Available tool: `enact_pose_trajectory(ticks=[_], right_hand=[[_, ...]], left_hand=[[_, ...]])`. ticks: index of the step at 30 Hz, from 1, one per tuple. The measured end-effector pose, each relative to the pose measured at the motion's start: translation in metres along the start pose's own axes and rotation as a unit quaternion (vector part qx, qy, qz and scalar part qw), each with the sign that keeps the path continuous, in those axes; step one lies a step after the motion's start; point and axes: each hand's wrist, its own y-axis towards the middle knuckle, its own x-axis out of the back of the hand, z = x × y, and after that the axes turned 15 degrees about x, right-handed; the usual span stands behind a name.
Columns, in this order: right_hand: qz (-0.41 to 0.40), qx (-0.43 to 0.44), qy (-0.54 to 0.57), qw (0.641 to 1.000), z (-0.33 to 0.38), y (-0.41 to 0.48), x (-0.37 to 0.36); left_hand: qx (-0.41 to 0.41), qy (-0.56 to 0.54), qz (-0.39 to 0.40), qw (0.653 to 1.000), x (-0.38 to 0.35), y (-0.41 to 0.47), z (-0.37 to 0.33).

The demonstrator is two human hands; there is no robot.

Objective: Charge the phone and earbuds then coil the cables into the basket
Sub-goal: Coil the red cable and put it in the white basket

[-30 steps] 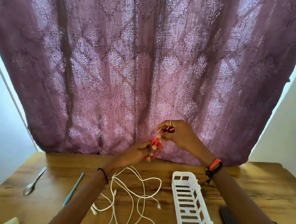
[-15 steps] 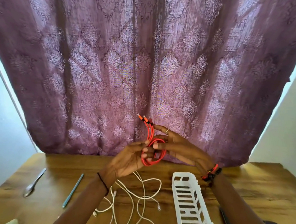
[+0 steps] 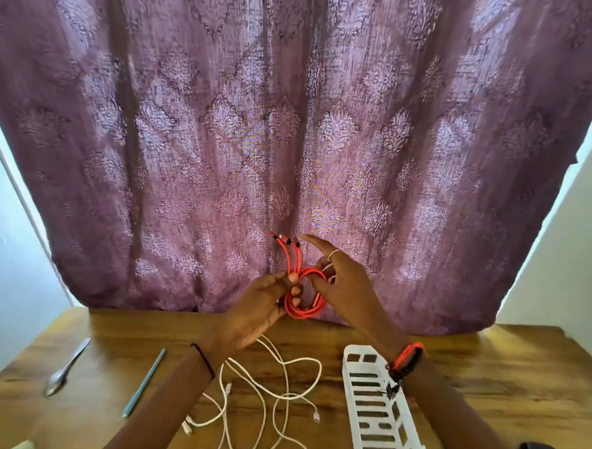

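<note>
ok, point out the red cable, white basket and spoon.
red cable [image 3: 301, 314], head view, bottom of the coil.
white basket [image 3: 361, 349], head view, far rim.
spoon [image 3: 55, 382], head view, its bowl.

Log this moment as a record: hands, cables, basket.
left hand: pinches red cable
right hand: holds the coil's other side, one finger raised
red cable: looped, plug ends pointing up
white cable: loose on table, uncoiled
basket: white, on table, no cable visible inside
</note>
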Motion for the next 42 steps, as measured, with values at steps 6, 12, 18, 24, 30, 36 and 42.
enact_pose_trajectory(ticks=[6, 12, 18, 24, 30, 36, 42], right_hand=[[0.083, 0.129, -0.191, 0.969, -0.004, -0.003, -0.009], [0.089, 0.248, -0.298, 0.917, -0.017, -0.019, -0.011], [0.029, 0.126, -0.175, 0.976, -0.005, -0.017, -0.016], [0.070, 0.162, -0.188, 0.966, -0.016, -0.016, -0.010], [0.095, 0.156, -0.164, 0.969, -0.008, -0.014, -0.008], [0.063, 0.024, -0.114, 0.991, -0.009, -0.012, -0.012], [-0.041, -0.146, 0.108, 0.982, -0.006, -0.004, -0.013]], left_hand=[[-0.034, 0.120, -0.047, 0.991, -0.010, -0.001, 0.003], [-0.036, 0.182, -0.078, 0.979, -0.013, -0.002, -0.001], [-0.035, 0.261, -0.047, 0.964, -0.010, -0.002, -0.007], [-0.018, 0.325, 0.012, 0.945, -0.001, -0.008, -0.016], [-0.081, 0.571, -0.082, 0.813, -0.003, -0.013, -0.018], [-0.083, 0.723, -0.238, 0.644, -0.003, 0.005, 0.003], [-0.243, 0.730, -0.326, 0.549, -0.003, -0.005, 0.010]])
